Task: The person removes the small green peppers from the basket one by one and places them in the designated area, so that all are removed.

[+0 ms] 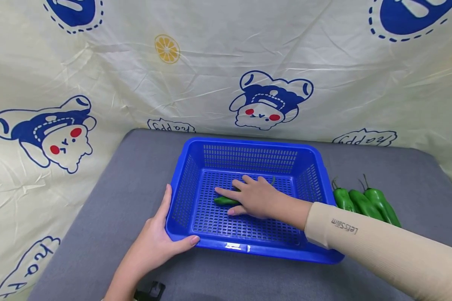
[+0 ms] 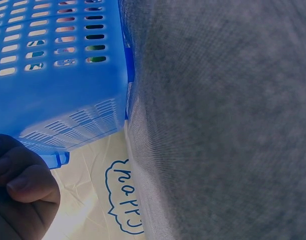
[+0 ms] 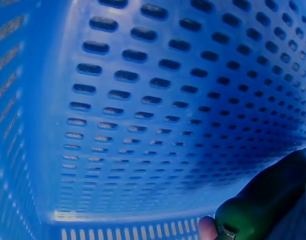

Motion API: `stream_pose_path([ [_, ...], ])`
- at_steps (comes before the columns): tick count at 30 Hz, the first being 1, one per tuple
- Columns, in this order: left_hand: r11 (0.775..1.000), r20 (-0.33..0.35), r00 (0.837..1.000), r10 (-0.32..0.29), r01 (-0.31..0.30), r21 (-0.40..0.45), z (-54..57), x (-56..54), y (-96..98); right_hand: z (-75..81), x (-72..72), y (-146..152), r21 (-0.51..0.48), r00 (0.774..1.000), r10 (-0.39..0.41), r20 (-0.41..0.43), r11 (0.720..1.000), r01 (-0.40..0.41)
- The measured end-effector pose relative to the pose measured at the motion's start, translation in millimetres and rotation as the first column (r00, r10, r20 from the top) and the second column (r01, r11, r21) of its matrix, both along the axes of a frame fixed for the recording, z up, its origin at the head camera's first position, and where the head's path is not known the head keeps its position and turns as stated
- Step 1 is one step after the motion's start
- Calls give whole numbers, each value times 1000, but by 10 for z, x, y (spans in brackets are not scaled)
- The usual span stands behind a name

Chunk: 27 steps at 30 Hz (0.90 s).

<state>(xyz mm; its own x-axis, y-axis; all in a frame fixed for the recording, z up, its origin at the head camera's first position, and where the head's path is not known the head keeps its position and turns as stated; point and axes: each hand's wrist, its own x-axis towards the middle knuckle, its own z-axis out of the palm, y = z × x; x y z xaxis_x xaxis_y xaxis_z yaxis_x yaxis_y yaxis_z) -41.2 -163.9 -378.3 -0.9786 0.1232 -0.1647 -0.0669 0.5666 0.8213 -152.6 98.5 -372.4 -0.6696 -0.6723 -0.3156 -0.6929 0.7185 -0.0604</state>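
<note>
A blue plastic basket with slotted walls stands on the grey surface. My left hand holds its near left corner, thumb on the near rim and fingers along the outer left wall. Curled fingers show beside that wall in the left wrist view. Inside the basket, my right hand lies over a green pepper with its fingers spread. One end of the pepper shows between index finger and thumb; the palm hides much of it. In the right wrist view the pepper is beside a fingertip.
Several green peppers lie side by side right of the basket, partly behind my right sleeve. A printed cloth hangs behind the grey surface. A small black object sits by my left wrist.
</note>
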Motion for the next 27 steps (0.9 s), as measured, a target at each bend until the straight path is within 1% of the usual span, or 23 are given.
stream_pose_path([
  [4,1000,-16,1000,-4,4,7,6,5,2,63,15,18,-7,996,37,-75,999,-38],
  [6,1000,-22,1000,-8,8,6,11,8,3,114,32,32,-15,990,60,-127,998,-62],
  [9,1000,-19,1000,-7,7,7,20,10,10,216,71,61,-24,970,94,-224,994,-102],
  [12,1000,-21,1000,-12,12,4,26,11,17,332,112,106,-32,948,107,-301,992,-122],
  [15,1000,-26,1000,-13,13,-5,28,9,21,451,142,162,-56,937,80,-339,993,-105],
  [20,1000,-32,999,-5,5,-24,21,8,10,664,171,259,-115,931,16,-365,991,-62],
  [24,1000,-30,1000,0,-1,-22,19,9,0,826,232,347,-149,921,-23,-389,988,-38],
  [27,1000,-34,999,4,-5,-27,24,19,-5,905,294,444,-161,906,-41,-422,987,-30],
])
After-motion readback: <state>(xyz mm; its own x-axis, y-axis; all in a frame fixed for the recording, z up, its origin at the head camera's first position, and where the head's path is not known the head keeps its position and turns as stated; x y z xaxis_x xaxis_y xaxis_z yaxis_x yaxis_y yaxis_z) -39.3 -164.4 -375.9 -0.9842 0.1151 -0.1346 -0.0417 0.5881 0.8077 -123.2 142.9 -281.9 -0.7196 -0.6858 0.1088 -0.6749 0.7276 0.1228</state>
